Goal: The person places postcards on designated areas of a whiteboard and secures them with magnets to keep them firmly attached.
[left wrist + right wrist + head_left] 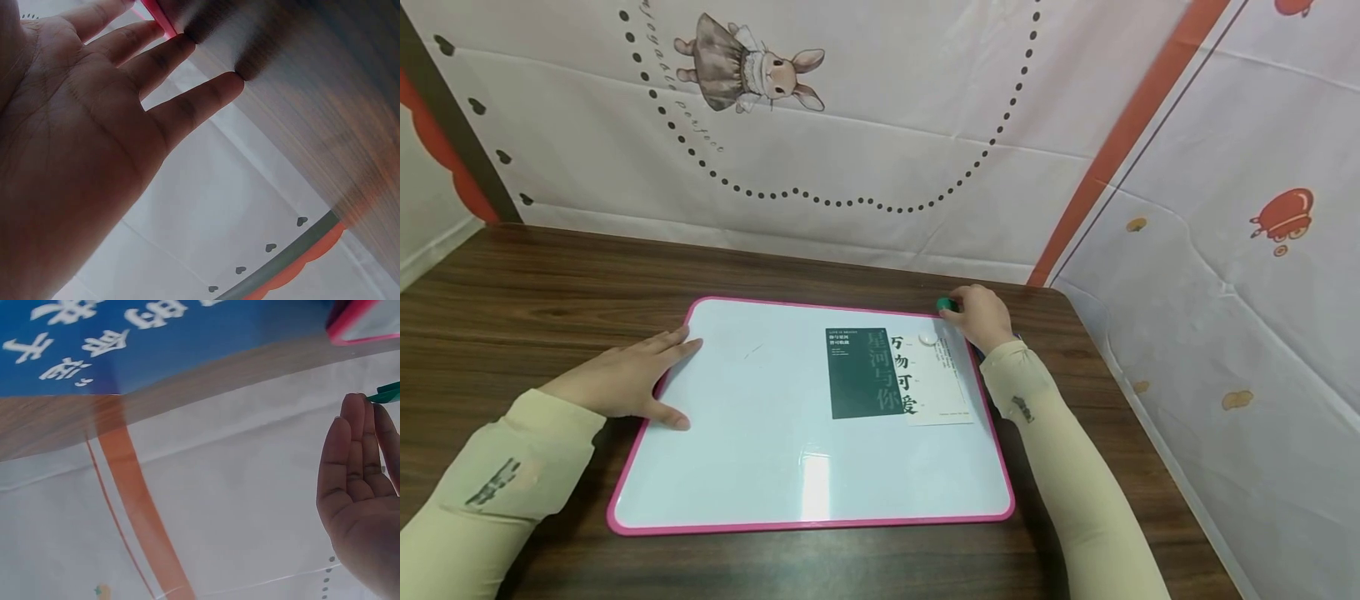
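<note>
A whiteboard (737, 467) with a pink rim lies flat on the wooden table. My left hand (625, 375) rests across its left rim, fingers spread and thumb on the white surface; the left wrist view shows the palm and straight fingers (200, 103). At the board's far right corner, my right hand (987, 315) pinches a small green piece (945, 305) between thumb and fingers; only part of it shows in the right wrist view. On the board's right half lie a dark green card (857, 383) and a white card (940, 392) with black characters, their edges meeting.
A blue card (187, 356) with white characters lies on the table beside the board, mostly hidden under the right forearm in the head view. Printed cloth (880, 125) hangs behind the table and along its right side. Dark wooden tabletop (550, 267) surrounds the board.
</note>
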Available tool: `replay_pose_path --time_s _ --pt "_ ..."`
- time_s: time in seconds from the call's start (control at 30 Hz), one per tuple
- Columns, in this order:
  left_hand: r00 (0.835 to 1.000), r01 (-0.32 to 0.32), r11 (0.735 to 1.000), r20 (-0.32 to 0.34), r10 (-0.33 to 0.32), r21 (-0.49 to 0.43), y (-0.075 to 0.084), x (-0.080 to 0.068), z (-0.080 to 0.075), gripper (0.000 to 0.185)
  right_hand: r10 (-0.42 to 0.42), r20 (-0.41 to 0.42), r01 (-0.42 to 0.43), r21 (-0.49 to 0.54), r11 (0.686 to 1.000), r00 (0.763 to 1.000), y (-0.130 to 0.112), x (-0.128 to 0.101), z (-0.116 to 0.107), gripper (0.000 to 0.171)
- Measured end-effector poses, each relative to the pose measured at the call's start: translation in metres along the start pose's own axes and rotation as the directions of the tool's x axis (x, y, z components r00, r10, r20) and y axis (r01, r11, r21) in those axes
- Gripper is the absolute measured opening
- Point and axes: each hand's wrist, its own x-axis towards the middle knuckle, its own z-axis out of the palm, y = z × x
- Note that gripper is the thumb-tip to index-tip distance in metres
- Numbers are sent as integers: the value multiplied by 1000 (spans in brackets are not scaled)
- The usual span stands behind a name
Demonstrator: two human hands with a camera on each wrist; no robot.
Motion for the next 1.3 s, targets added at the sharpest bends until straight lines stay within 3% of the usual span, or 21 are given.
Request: replay_pose_path --time_s 1.3 --pt "1000 -24 999 -2 24 37 -6 7 3 124 14 56 -16 30 999 998 -35 -7 8 47"
